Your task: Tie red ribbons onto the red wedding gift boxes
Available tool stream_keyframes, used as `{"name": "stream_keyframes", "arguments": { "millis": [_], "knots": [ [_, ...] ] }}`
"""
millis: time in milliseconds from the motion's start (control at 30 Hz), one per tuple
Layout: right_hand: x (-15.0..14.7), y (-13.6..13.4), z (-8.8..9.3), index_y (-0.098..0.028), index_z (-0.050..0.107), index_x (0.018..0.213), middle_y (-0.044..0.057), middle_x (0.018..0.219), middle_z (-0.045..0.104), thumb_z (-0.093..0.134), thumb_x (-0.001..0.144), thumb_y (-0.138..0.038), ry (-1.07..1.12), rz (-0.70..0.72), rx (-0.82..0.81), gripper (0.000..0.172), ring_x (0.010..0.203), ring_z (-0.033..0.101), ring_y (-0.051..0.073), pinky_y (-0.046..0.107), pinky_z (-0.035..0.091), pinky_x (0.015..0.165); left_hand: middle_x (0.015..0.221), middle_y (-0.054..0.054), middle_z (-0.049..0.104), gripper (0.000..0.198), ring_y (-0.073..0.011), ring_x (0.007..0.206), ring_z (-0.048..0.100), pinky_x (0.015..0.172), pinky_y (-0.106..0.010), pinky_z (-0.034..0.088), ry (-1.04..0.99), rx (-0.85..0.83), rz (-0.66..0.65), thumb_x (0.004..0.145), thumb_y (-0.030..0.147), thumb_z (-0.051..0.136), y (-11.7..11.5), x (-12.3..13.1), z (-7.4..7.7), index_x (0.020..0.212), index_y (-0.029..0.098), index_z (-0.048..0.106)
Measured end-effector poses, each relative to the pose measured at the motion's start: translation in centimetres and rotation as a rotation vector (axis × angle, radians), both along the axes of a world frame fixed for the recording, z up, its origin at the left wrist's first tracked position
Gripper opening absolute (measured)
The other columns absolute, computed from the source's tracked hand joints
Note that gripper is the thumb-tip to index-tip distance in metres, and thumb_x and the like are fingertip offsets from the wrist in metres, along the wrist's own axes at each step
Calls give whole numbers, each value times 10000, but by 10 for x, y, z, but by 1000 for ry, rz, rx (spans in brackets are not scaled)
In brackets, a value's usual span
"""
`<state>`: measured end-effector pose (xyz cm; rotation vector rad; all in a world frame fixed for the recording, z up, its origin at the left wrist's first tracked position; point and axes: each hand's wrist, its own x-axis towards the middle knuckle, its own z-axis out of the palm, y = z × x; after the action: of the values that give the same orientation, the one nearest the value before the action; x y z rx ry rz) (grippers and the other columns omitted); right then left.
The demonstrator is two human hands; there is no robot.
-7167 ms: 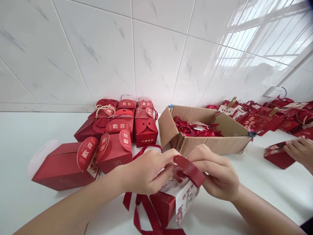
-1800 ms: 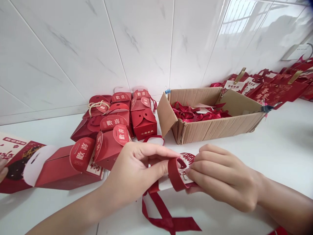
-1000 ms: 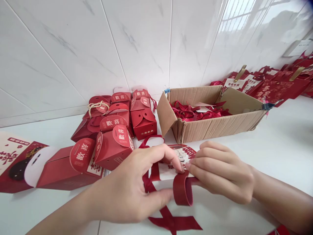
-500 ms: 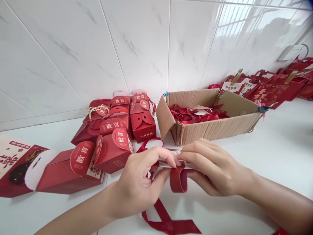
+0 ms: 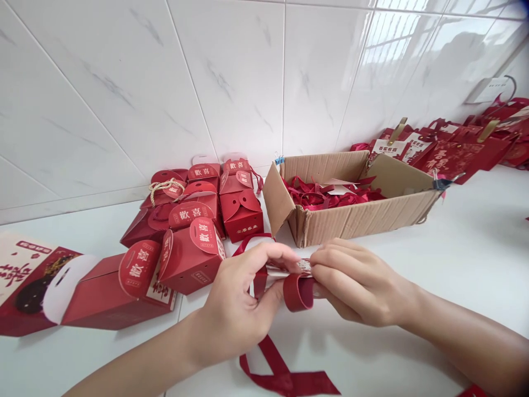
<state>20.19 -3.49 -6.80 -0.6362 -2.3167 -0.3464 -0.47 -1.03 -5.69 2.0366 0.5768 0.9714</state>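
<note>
A small red-and-white printed gift box (image 5: 305, 267) is between my two hands above the table, mostly hidden by the fingers. My left hand (image 5: 239, 300) is closed on its left end, thumb below and index finger over the top. From the right, my right hand (image 5: 359, 281) pinches the other end with bent fingers. A curled red strap (image 5: 292, 299) loops down toward me between the hands. Dark red ribbon (image 5: 285, 379) trails onto the table below my left hand, and more ribbon arches behind the knuckles. How the ribbon joins the box is hidden.
Several red gift boxes (image 5: 190, 256) stand grouped on the left, some with cords. An open cardboard box (image 5: 347, 223) holding red ribbons stands behind my hands, clips on its corners. Red gift bags (image 5: 452, 154) line the tiled wall (image 5: 243, 71) at the right.
The strap loop has shifted slightly up and left and tilted. My left index finger has lifted off the strap, and my right fingers have moved a little right, showing more printed surface.
</note>
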Motion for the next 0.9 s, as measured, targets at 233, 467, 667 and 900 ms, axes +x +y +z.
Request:
{"name": "stream_keyframes", "arguments": {
  "millis": [233, 467, 667, 900],
  "knots": [
    [-1, 0, -2, -146, 474, 786, 46, 696, 527, 376, 909, -42, -9, -16, 91, 189, 582, 427, 144, 303, 349, 567, 1005, -61, 564, 409, -135, 895, 592, 787, -239, 538, 130, 249, -66, 819, 46, 512, 4, -2, 7, 1203, 184, 544],
    [-1, -1, 1, -142, 481, 754, 47, 672, 547, 411, 868, -10, 14, -16, 102, 188, 569, 442, 143, 321, 377, 601, 945, -86, 555, 142, -131, 860, 578, 753, -217, 509, 136, 317, -40, 796, 66, 539, 5, 1, 12, 907, 108, 618],
    [-2, -2, 2, -148, 475, 737, 45, 669, 548, 385, 855, 1, 12, -37, 61, 210, 561, 433, 137, 323, 375, 616, 987, -109, 553, 143, -159, 923, 588, 795, -252, 526, 149, 297, 20, 807, 51, 495, 2, -1, 7, 859, 116, 611],
    [-4, 1, -1, -136, 485, 784, 61, 702, 587, 439, 845, 20, 51, -16, 96, 174, 565, 459, 136, 326, 361, 607, 937, -91, 564, 185, -153, 913, 612, 803, -247, 543, 78, 333, 2, 779, -4, 493, 3, 1, 3, 875, 109, 604]
  ]
}}
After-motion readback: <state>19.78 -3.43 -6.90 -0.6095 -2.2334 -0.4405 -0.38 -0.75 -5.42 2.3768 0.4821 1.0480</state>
